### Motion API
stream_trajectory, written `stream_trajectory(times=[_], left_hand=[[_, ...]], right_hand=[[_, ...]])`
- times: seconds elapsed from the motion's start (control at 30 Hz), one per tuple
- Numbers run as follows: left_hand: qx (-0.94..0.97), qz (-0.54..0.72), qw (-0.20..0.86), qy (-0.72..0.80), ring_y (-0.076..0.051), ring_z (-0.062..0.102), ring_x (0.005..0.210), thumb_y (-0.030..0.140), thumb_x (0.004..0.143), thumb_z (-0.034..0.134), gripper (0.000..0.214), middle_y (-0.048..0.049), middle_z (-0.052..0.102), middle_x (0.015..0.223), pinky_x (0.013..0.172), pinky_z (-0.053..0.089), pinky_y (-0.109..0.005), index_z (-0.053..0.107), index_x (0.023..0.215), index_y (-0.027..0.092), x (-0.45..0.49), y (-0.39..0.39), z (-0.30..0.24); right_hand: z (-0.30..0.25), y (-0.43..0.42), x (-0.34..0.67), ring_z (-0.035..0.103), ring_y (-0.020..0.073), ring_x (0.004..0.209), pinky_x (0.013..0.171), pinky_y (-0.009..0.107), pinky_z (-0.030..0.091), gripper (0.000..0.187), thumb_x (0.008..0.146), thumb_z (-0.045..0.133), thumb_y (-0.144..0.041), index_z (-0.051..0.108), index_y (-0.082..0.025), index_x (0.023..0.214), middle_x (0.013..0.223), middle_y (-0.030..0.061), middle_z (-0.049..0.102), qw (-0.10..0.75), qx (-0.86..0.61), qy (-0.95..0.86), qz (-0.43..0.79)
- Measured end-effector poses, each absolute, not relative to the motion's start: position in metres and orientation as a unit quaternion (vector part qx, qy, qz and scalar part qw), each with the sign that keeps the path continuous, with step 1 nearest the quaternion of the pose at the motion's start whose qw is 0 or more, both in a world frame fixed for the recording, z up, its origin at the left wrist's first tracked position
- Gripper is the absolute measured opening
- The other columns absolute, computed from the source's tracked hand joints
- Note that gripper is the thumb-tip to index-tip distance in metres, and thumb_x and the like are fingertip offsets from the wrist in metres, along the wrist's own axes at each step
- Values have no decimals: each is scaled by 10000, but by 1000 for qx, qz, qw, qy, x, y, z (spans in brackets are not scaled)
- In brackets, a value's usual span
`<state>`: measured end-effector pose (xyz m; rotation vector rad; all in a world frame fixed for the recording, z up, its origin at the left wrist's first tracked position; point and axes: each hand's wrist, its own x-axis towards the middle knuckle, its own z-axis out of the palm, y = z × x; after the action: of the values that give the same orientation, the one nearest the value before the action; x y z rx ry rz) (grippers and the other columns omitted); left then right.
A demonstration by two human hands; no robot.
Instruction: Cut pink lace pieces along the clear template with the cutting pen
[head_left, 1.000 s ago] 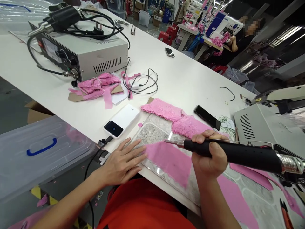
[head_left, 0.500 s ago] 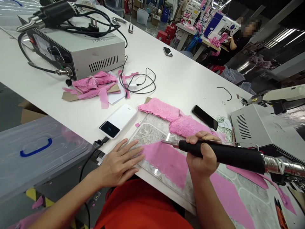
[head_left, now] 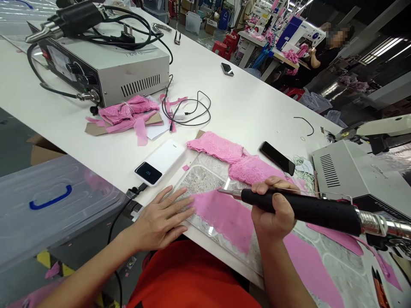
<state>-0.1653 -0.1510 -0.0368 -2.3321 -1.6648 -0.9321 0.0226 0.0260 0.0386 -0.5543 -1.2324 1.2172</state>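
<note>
My right hand (head_left: 274,216) is wrapped round the black barrel of a corded ultrasonic hand tool (head_left: 316,209), thumb along its side. Its thin metal tip meets the upper edge of a pink fabric piece (head_left: 227,220). The fabric lies flat on a clear embossed plate (head_left: 201,179) over the table. My left hand (head_left: 160,222) rests flat with fingers spread, the fingertips on the fabric's left corner. Just beyond the plate's middle lie folded pink lace pieces (head_left: 215,147). Another pink fabric panel (head_left: 311,269) lies to the right of my right forearm.
A white power bank (head_left: 162,162) and a black phone (head_left: 276,158) lie nearby. A grey generator box (head_left: 135,68) carries another hand tool (head_left: 73,21). A second box (head_left: 340,167) stands at right. Orange-handled tweezers (head_left: 380,288) lie lower right. A person (head_left: 324,55) sits at a sewing machine behind.
The whole view has shifted very slightly to the right. Both hands, the tool tip and the fabric keep their places relative to each other.
</note>
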Motion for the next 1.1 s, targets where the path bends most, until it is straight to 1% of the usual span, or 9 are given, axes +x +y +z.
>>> stream_trajectory(times=[0.37,0.67,0.8,0.93,1.1], left_hand=[[-771,-305,61,-556,-299,292,1439,270,957,514,432,-62,534,1413,1164,252,-537,478,1385,218,-165,-151,-38],[-776,-298,77,-551,-288,286,1443,288,952,526,409,-61,559,1387,1180,240,-518,510,1353,207,-166,-151,-34],[-776,-297,77,-551,-298,297,1437,264,948,527,400,-70,565,1380,1170,252,-522,520,1342,191,-166,-150,-34],[-778,-291,79,-551,-294,310,1432,250,938,536,400,-70,571,1374,1166,260,-511,526,1333,189,-167,-151,-32],[-778,-299,72,-548,-295,342,1417,195,915,549,479,-78,569,1375,1161,261,-540,474,1387,215,-168,-151,-30]], right_hand=[[37,21,17,556,89,585,590,300,505,108,706,580,-200,579,-219,812,815,-25,548,608,-210,-551,532],[33,21,17,571,86,594,590,289,510,90,725,592,-184,584,-212,810,820,-24,557,596,-187,-558,546],[33,20,16,574,88,601,600,295,514,80,731,597,-191,573,-212,804,818,-25,559,588,-185,-565,548],[39,22,19,573,92,602,613,307,515,88,725,600,-197,573,-212,808,817,-26,558,602,-194,-556,539],[48,30,46,548,86,585,605,313,513,96,710,608,-221,562,-206,793,824,-23,538,637,-235,-534,505]])
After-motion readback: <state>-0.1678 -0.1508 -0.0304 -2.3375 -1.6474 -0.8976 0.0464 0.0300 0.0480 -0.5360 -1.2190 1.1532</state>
